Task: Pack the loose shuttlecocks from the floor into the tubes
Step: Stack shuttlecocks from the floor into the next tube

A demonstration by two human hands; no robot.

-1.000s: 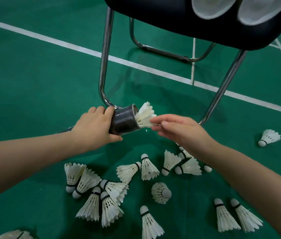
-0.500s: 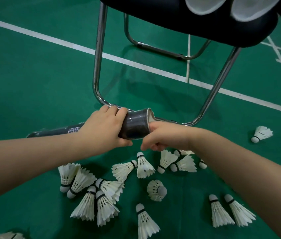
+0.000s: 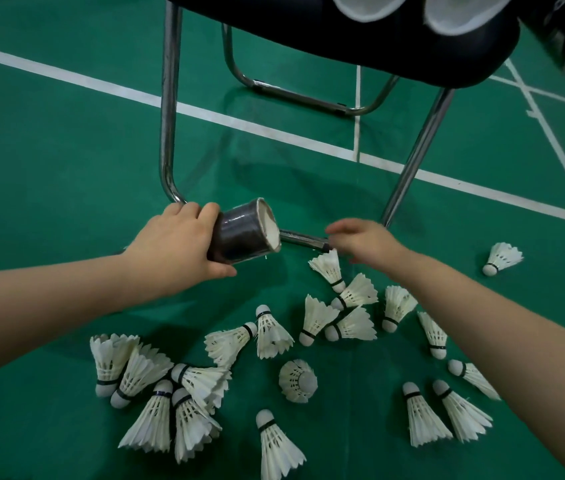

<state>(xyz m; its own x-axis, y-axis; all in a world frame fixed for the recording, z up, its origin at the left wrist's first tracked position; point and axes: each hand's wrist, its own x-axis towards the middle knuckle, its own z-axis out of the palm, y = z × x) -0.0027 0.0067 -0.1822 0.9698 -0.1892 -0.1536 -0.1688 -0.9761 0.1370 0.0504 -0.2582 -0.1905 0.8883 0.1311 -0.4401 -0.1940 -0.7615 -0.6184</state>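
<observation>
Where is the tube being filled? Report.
The tube sits left of centre in head view, gripped by the left hand, mouth facing the right hand.

The dark, glossy tube (image 3: 243, 237) sits in the curled fingers (image 3: 205, 211) of the left hand (image 3: 177, 247). Its open, pale-rimmed mouth is tilted toward the right hand (image 3: 364, 242), with a gap between them. Just below the right hand's blurred fingertips lies a white feathered shuttlecock (image 3: 328, 268), its skirt toward them. Many more loose shuttlecocks (image 3: 274, 336), with white corks and dark bands, lie scattered nearer than both hands. A lone shuttlecock (image 3: 502, 258) lies well right of the fingers.
</observation>
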